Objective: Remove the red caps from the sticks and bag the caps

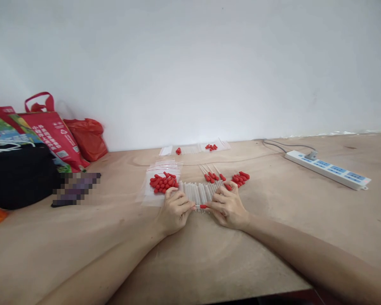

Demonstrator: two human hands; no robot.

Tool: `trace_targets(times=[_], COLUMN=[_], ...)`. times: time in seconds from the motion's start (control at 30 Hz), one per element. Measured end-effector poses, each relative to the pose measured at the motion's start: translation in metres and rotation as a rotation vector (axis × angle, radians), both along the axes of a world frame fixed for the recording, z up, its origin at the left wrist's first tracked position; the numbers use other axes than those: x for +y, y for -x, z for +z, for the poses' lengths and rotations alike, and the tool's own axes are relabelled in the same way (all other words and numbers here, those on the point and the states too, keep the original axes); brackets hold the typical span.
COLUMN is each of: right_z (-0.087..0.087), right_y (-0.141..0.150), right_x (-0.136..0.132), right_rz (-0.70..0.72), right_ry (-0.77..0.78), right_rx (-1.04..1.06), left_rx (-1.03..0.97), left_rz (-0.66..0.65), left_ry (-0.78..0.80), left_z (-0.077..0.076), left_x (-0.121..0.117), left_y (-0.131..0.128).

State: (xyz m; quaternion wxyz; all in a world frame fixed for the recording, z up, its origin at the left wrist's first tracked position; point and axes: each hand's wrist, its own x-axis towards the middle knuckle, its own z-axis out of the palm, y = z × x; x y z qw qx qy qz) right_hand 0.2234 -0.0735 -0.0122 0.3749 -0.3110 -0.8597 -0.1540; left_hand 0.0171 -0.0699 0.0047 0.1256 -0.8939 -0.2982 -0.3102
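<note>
My left hand is closed on a thin clear dropper tube. Opposite it, my right hand pinches a red rubber bulb, which meets the tube's end between my fingers. Under and behind both hands lies a row of clear dropper tubes. Red rubber bulbs are heaped on clear zip bags to the left. Beyond my right hand are several droppers with red bulbs fitted, and another pile of red bulbs lies beside them.
A clear bag with tubes and red bulbs lies near the wall. The white power strip, with a plug and cable, is on the right. At left stand a red shopping bag, a red plastic bag, a black bag and a blurred-out dark object.
</note>
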Motion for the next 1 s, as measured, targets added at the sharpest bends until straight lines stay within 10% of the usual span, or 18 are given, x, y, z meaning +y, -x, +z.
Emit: trace_targets(times=[0.6,1.0], right_z=[0.002,-0.005], right_y=[-0.011,-0.038], right_x=[-0.004,0.033], right_rz=[0.020,-0.124], right_ry=[0.006,0.244], right_rx=[0.043,0.519], left_rx=[-0.045,-0.147], left_rz=[-0.010,0.141], left_ry=[-0.024,0.057], left_z=[0.000,-0.009], left_x=[0.000,0.012], left_y=[0.007,0.016])
